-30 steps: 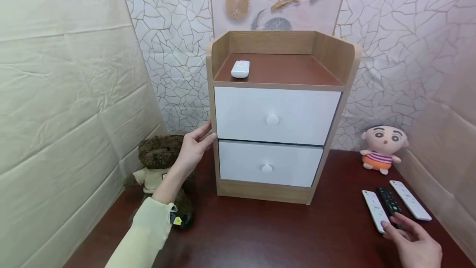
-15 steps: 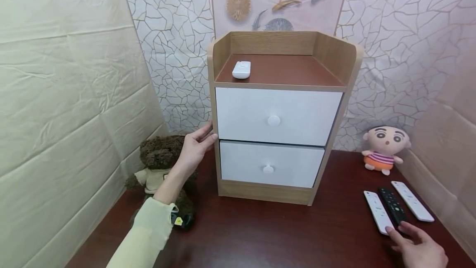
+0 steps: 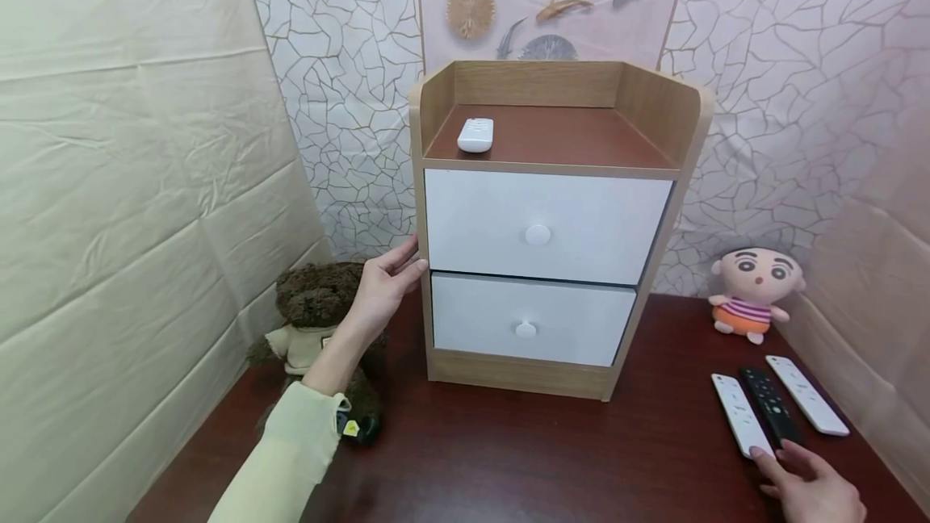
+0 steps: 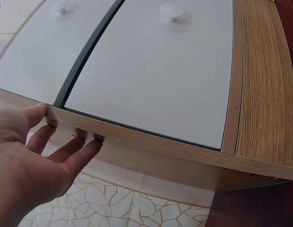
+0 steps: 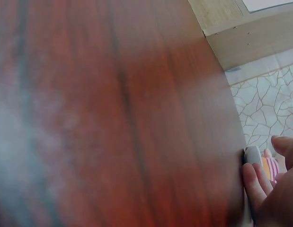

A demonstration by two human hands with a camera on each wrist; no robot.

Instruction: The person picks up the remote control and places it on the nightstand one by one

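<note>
- At the far left, a brown teddy bear (image 3: 317, 315) in a pale top sits on the dark red-brown table (image 3: 523, 450), against the cream wall covering.
- My left hand (image 3: 383, 285), in a pale yellow sleeve, rests flat against the left side panel of the wooden bedside cabinet (image 3: 439, 103). The fingers are straight and spread, gripping nothing; the thumb lies along the front edge, level with the gap between the two drawers.
- The cabinet stands upright in the middle of the table. Both white drawers are closed: the upper drawer (image 3: 479, 220) and the lower drawer (image 3: 472, 317), each with a round white knob.
- A small white remote (image 3: 475, 135) lies on the cabinet's top shelf, near its front left corner.
- To the right, a cartoon boy plush doll (image 3: 756, 287) sits by the wall.
- Three remotes lie side by side near the table's right edge: a white remote control (image 3: 739, 424), a black remote control (image 3: 770, 416) and another white one (image 3: 806, 405).
- My right hand (image 3: 812, 483) is at the lower right, its fingers loosely bent, fingertips touching the near ends of the first white remote and the black one, closed around neither.
</note>
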